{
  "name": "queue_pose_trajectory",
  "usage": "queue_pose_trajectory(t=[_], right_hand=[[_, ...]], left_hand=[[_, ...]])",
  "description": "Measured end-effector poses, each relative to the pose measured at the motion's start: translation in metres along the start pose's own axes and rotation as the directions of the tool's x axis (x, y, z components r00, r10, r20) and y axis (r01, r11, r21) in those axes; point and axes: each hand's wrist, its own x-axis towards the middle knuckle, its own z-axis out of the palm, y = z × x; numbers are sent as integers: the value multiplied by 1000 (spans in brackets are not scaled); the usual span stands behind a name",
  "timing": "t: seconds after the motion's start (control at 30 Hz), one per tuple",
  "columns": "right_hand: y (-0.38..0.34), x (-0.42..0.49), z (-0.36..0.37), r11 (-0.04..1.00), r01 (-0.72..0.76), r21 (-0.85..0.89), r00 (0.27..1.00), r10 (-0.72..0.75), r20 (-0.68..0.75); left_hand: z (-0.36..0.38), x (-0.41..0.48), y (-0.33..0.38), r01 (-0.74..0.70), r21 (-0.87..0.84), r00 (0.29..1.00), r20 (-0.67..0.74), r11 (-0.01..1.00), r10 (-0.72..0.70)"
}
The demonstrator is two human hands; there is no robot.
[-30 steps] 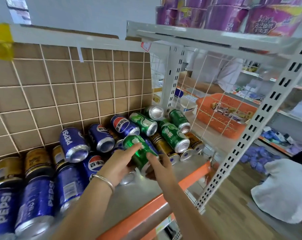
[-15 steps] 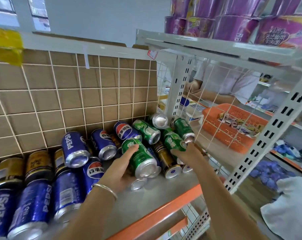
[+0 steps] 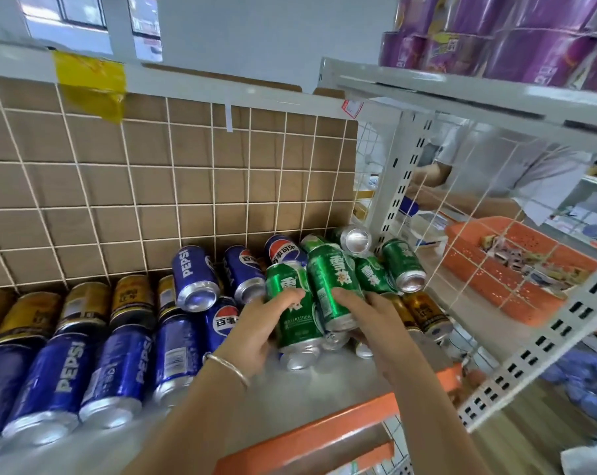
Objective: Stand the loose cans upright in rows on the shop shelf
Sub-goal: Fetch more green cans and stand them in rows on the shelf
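Observation:
My left hand [image 3: 256, 329] grips a green beer can [image 3: 286, 289] near the middle of the grey shelf [image 3: 310, 389]. My right hand [image 3: 369, 317] grips a second green can [image 3: 331, 279] right beside it; the two cans touch. Behind them lie more green cans [image 3: 401, 264], loose blue Pepsi cans [image 3: 194, 277] and gold cans [image 3: 423, 311] in a heap. On the left, blue Pepsi cans [image 3: 53, 378] and gold cans [image 3: 84, 305] stand in rows against the back.
A brown backboard with a white wire grid [image 3: 173, 186] closes the back. A white slotted upright [image 3: 398, 186] and a wire side panel bound the right. The shelf's orange front rail [image 3: 324, 437] is near me. An orange basket [image 3: 516, 269] and another person are beyond the mesh.
My right hand has moved left from the right-hand cans and taken hold of a green can. It now sits beside the green can in my left hand.

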Motion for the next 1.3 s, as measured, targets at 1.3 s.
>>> queue_pose_trajectory(t=[1.3], right_hand=[[46, -363, 570, 981, -57, -185, 372, 193, 908]], left_hand=[[-483, -493, 7, -625, 51, 372, -857, 779, 356]])
